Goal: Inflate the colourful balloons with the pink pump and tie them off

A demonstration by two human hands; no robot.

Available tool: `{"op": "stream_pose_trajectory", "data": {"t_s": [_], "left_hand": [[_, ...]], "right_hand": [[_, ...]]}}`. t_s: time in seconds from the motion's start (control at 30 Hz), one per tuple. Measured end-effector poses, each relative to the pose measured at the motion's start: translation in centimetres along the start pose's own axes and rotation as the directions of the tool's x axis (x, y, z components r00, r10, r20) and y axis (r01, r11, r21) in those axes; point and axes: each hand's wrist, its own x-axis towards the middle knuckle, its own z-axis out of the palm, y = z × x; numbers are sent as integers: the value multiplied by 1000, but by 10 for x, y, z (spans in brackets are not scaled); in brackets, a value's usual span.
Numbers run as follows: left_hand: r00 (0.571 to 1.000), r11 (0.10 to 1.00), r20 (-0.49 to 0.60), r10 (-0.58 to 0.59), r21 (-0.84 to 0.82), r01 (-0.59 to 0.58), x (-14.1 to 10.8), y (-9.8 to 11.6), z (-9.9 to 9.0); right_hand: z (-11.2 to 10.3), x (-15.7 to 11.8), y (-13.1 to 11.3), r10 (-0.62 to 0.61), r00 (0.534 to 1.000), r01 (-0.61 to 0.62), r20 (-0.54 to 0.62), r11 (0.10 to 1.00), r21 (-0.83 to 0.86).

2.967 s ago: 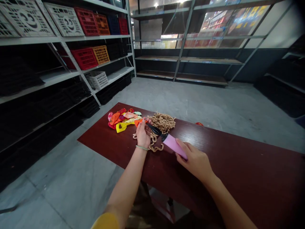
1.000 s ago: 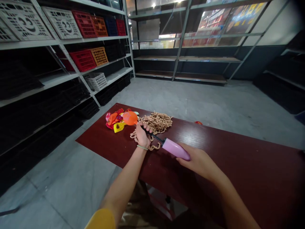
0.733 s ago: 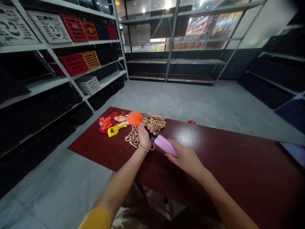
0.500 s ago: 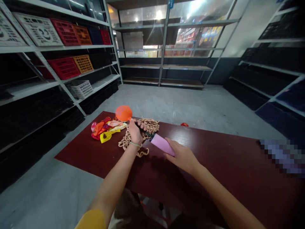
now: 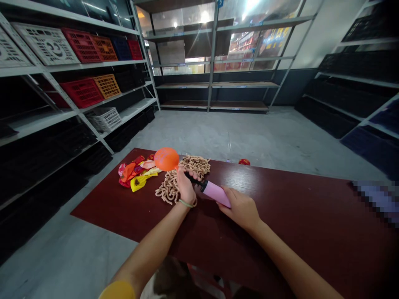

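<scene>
A pink hand balloon pump with a black end slants over the dark red table. My right hand is closed around its lower pink end. My left hand, with a pale green band at the wrist, grips the black end and the neck of an orange balloon. This balloon is partly inflated and points up and left from the fingers; the nozzle inside its neck is hidden. Beneath and beyond the left hand lies a heap of beige curly strands. Left of it is a pile of limp coloured balloons.
The dark red table stretches to the right, where a pixelated purple item lies. Just past its far edge is a small red object. Shelving with crates lines the left; metal racks stand at the back.
The orange balloon looks slightly larger. My left hand has shifted right and down, closer to my right hand, which has hardly moved. The view has also moved a little.
</scene>
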Motion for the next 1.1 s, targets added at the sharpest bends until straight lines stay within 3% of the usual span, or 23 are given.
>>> {"op": "stream_pose_trajectory", "data": {"t_s": [0.17, 0.33, 0.5, 0.63, 0.77, 0.87, 0.97, 1.1], "left_hand": [[998, 998, 23, -53, 24, 52, -7, -5, 4], [1000, 999, -2, -5, -34, 5, 11, 27, 1], [992, 995, -102, 74, -59, -81, 29, 55, -11], [990, 995, -127, 63, -72, -72, 24, 43, -11], [999, 999, -47, -16, -35, 14, 3, 12, -2], [999, 999, -9, -40, 4, 40, -8, 1, 4], [999, 999, 17, -44, 1, 44, -5, 9, 4], [1000, 999, -12, 5, -33, -6, 15, 35, -5]], "right_hand": [[0, -1, -6, 4, 1000, -6, 23, 996, 89], [-1, -2, 1, -50, 999, 49, 13, 992, 114], [-1, -2, 5, -122, 992, 124, -40, 991, 49], [-3, -2, -3, -96, 994, 96, -42, 995, -5], [-4, -3, -11, -30, 999, 30, -21, 999, 12], [-3, -2, -13, -6, 1000, 7, -3, 998, 70], [-5, -1, -13, -14, 999, 10, 30, 993, 119], [-9, 0, -7, -47, 997, 37, 60, 986, 164]]}}
